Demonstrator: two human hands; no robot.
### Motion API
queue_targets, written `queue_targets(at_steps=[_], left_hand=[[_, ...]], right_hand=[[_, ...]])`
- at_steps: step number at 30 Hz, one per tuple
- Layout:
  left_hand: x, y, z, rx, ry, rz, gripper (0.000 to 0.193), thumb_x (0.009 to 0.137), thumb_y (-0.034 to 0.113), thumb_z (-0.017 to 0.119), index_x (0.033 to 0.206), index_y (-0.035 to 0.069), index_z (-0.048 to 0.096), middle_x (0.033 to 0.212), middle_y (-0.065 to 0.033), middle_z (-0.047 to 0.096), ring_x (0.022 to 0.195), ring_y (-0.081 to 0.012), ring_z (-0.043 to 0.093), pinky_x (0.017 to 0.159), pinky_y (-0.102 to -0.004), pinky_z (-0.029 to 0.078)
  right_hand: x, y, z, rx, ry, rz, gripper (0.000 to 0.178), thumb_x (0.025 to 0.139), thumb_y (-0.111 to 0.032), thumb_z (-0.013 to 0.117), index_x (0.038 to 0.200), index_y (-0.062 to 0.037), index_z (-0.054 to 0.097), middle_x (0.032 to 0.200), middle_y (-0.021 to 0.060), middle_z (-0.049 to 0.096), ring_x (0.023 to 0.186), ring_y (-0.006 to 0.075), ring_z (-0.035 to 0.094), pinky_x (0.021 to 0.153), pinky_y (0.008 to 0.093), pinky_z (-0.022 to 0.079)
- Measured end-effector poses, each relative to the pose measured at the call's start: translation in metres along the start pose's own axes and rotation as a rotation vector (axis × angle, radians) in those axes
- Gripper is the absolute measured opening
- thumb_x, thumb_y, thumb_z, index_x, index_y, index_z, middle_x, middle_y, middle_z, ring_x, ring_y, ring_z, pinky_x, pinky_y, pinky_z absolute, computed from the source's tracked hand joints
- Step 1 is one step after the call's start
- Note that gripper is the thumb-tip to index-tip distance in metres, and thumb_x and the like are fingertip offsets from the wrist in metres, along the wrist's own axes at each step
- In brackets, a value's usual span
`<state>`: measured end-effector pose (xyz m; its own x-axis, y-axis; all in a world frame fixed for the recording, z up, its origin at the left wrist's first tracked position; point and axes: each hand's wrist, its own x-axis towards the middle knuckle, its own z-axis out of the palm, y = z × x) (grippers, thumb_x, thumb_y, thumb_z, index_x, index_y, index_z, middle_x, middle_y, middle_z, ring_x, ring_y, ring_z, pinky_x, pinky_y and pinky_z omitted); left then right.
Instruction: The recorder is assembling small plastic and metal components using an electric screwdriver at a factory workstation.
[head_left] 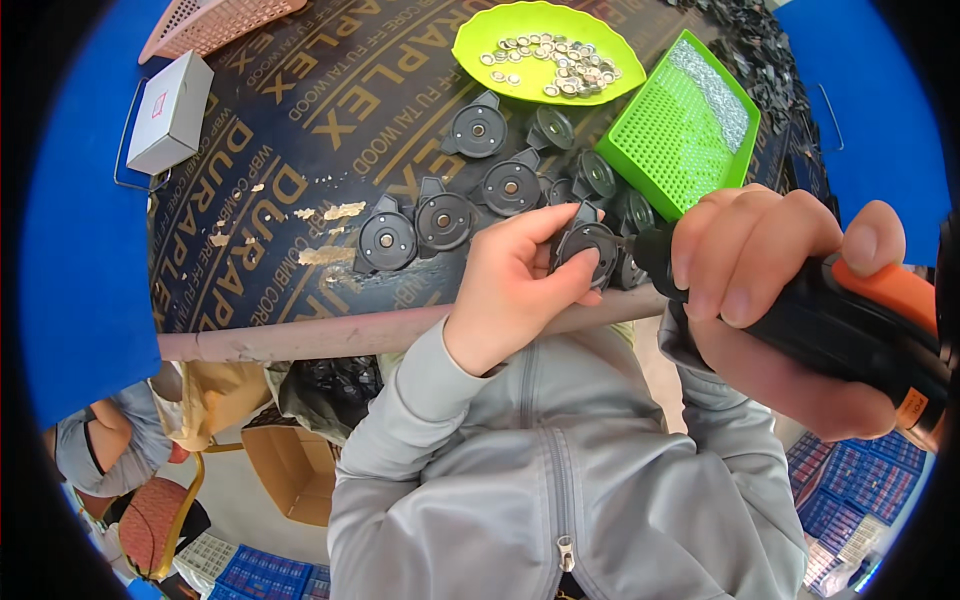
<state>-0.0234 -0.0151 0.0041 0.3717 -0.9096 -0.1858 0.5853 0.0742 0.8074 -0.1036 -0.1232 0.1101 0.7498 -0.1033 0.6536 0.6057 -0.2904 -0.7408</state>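
Note:
My left hand (515,280) grips a round black plastic part (588,242) at the table's near edge, thumb on its face and fingers behind. My right hand (760,250) is wrapped round a black and orange power screwdriver (845,325), which lies nearly level. Its black nose (654,254) points left at the held part; whether the tip touches it I cannot tell. Several like black parts lie around, among them one (387,241) with a metal centre at the left and another (475,130) farther back. More of them sit partly hidden behind my left fingers.
Beyond the parts stand a lime-green dish (510,88) of small round metal pieces and a green perforated tray (650,150) with tiny silvery pieces. Small black pieces (745,60) are heaped at the back right. A white box (170,115) and pink basket (200,25) stand left.

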Motion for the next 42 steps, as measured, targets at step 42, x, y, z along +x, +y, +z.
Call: queue_targets(at_steps=[42], left_hand=[[0.023, 0.018, 0.010, -0.339, -0.064, 0.009, 0.035, 0.088, 0.006, 0.041, 0.122, -0.001, 0.033, 0.110, -0.0148, 0.048, 0.101, -0.0264, 0.053, 0.090, -0.0418, 0.043]], right_hand=[[-0.073, 0.036, -0.080, -0.135, 0.764, 0.136, 0.040, 0.086, -0.044, 0.041, 0.104, -0.0083, 0.040, 0.061, 0.0060, 0.045, 0.053, 0.0159, 0.043, 0.055, 0.0303, 0.036]])
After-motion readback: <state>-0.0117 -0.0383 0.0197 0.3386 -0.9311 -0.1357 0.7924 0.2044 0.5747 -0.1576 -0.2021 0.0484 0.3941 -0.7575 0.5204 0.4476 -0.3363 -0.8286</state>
